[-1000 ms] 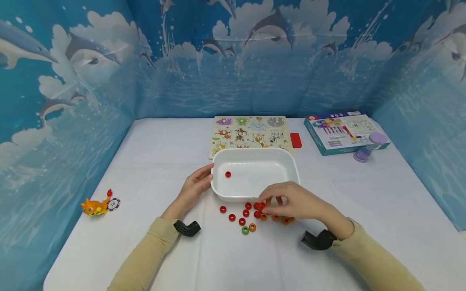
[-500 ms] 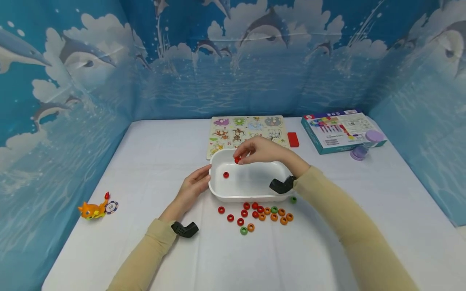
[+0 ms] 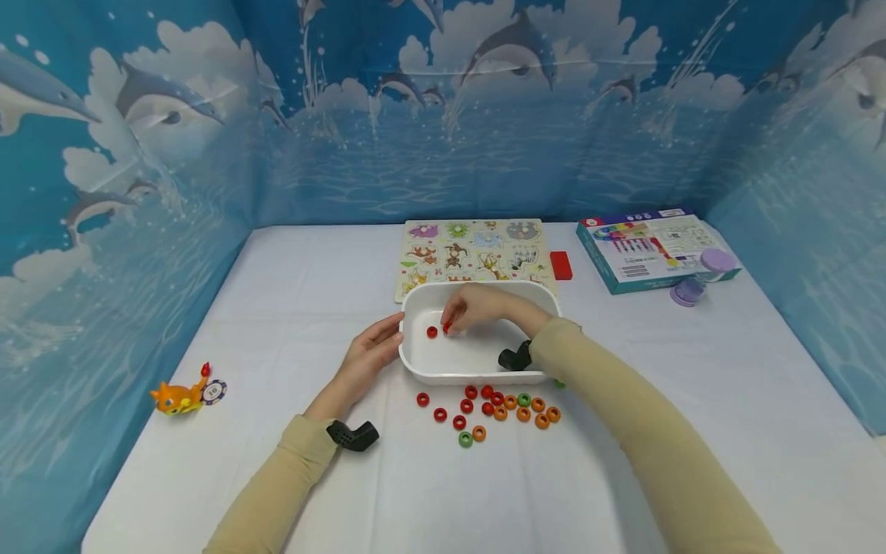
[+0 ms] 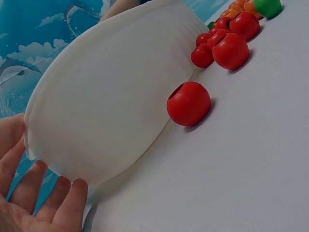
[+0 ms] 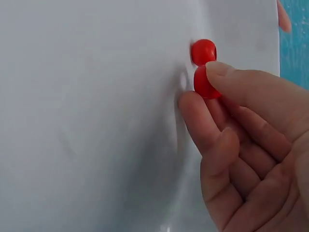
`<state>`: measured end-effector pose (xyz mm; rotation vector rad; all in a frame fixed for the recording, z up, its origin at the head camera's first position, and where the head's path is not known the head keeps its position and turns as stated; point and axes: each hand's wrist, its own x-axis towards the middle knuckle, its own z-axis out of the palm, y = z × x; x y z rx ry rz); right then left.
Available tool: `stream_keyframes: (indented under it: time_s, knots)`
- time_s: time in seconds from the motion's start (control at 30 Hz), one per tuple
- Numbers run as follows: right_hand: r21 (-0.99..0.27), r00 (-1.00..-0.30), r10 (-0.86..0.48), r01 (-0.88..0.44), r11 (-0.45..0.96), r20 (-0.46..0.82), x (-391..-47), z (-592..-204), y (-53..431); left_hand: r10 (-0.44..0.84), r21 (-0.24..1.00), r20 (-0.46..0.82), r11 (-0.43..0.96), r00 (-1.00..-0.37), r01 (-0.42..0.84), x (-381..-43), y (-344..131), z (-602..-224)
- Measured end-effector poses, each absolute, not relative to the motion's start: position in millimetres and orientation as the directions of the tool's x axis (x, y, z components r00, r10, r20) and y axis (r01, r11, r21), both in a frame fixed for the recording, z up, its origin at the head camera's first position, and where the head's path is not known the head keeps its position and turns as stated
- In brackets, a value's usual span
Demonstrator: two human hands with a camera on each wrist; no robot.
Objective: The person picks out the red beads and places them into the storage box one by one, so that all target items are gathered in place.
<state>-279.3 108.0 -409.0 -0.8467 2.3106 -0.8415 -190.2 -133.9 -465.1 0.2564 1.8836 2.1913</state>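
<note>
My right hand (image 3: 479, 306) is inside the white tray (image 3: 443, 378), pinching a red bead (image 5: 204, 83) between thumb and fingertips low over the tray floor. Right beside it, on that floor, lies another red bead (image 3: 432, 332). My left hand (image 3: 367, 354) rests against the tray's left end, its fingers (image 4: 68, 205) spread and touching the outer wall and rim. On the table in front of the tray are several loose red beads (image 3: 439, 415), several orange beads (image 3: 542, 421) and a few green beads (image 3: 465, 439), with holes through them.
Behind the tray lies an animal puzzle board (image 3: 471, 250), with a red block (image 3: 561, 265) at its right. A flat teal box (image 3: 651, 250) and purple-lidded jars (image 3: 688, 292) stand back right. An orange toy figure (image 3: 176, 398) and a chip (image 3: 214, 392) sit far left.
My right hand picked up a red bead from the loose group in front, carried it over the tray and lowered it beside the bead inside. The left hand stayed at the tray's end.
</note>
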Motion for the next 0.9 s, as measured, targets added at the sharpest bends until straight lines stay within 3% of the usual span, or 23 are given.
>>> stream_keyframes:
  time_s: [0.33, 0.53, 0.73, 0.9]
  knots:
    - [-0.648, -0.689, -0.678, -0.399, 0.649, -0.254, -274.2, -409.1, 104.4, 0.296, 0.989, -0.025, -0.132, -0.955, -0.067, -191.3, -131.8, -466.0]
    - [-0.679, -0.676, -0.713, -0.437, 0.590, -0.184, -262.1, -373.1, 121.4, 0.311, 0.987, -0.006, -0.151, -0.950, -0.055, -191.2, -130.8, -466.7]
    - [-0.736, -0.666, -0.744, -0.478, 0.479, -0.052, -220.3, -335.5, 150.8, 0.304, 0.986, -0.002, -0.157, -0.953, -0.053, -191.3, -131.8, -466.7]
    - [-0.773, -0.676, -0.736, -0.479, 0.415, 0.024, -171.1, -337.7, 170.7, 0.304, 0.985, -0.003, -0.163, -0.953, -0.055, -190.3, -133.5, -466.0]
